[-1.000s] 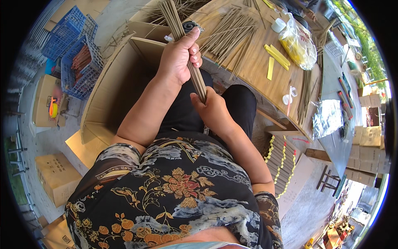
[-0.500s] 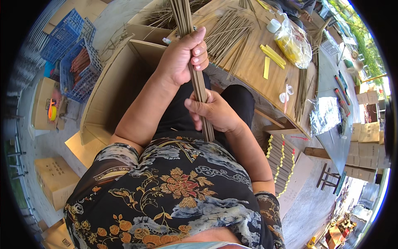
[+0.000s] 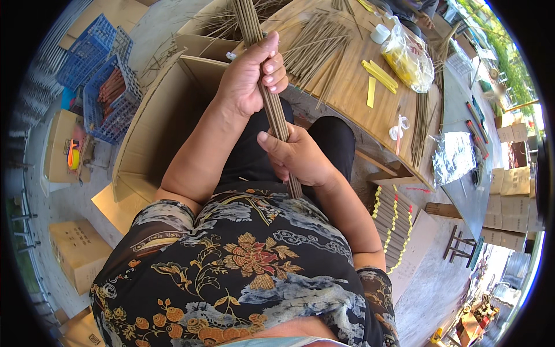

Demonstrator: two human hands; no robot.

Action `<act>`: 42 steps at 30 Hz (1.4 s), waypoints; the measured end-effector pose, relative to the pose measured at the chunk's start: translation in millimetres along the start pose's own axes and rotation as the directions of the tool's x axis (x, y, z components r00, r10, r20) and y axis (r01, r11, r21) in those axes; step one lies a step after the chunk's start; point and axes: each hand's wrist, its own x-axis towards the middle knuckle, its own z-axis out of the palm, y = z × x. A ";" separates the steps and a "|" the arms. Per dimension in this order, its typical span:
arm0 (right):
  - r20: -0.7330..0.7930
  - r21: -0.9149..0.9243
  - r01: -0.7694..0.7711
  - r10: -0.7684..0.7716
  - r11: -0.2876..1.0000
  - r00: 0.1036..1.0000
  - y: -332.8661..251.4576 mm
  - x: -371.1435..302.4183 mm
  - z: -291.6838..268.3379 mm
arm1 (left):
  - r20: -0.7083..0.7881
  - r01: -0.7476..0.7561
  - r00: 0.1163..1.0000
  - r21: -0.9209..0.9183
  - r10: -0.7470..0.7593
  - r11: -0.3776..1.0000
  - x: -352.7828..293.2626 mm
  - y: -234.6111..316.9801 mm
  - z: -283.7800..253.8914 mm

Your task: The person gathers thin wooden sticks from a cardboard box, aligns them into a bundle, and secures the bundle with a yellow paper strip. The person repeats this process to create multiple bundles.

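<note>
A bundle of thin brown sticks (image 3: pixel 275 110) slants across my lap, its lower end close to my shirt. Higher up, my left hand (image 3: pixel 254 74) is wrapped round it, fingers closed and thumb lying along the sticks. Lower down, my right hand (image 3: pixel 300 152) grips the same bundle, its thumb across the front. The bundle's upper end runs out of the picture. Beyond my hands, more loose brown sticks (image 3: pixel 318 49) lie spread on the wooden table (image 3: pixel 352 107). Yellow strips (image 3: pixel 379 77) rest to the right of them.
A cardboard box (image 3: pixel 147 130) stands open beside my left arm. Blue crates (image 3: pixel 113 98) sit farther left. On the table are a clear bag with yellow contents (image 3: pixel 409 58) and a white tape roll (image 3: pixel 395 133). Bundled sticks with yellow ties (image 3: pixel 394 225) lie low at right. Another person's hand (image 3: pixel 426 21) shows far off.
The bundle's upper part has tilted slightly to the left, and my left hand has shifted a little left and up with it. Both hands keep their grip.
</note>
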 end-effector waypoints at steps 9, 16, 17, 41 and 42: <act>-0.119 -0.180 -0.028 0.007 0.983 0.993 -1.4 -1.2 0.7 | -0.057 0.027 0.998 -0.060 -0.030 0.998 -1.0 -6.3 -6.7; 0.054 0.222 -0.125 0.116 0.967 0.992 -7.6 -4.3 -0.4 | 0.090 0.098 0.992 -0.075 -0.091 0.992 -8.9 -15.9 2.8; 0.055 0.214 -0.123 0.113 0.969 0.992 -7.2 -4.5 -0.2 | 0.164 0.138 0.979 -0.089 -0.122 0.986 -11.5 -19.1 1.8; -0.273 -0.944 -0.050 -0.692 0.325 0.668 -3.9 -0.2 8.4 | -0.351 -0.199 0.892 0.259 0.284 0.945 -9.8 -16.2 16.4; -0.285 -0.940 -0.054 -0.686 0.338 0.669 -4.4 0.0 9.0 | -0.343 -0.212 0.891 0.267 0.299 0.940 -10.3 -16.6 16.5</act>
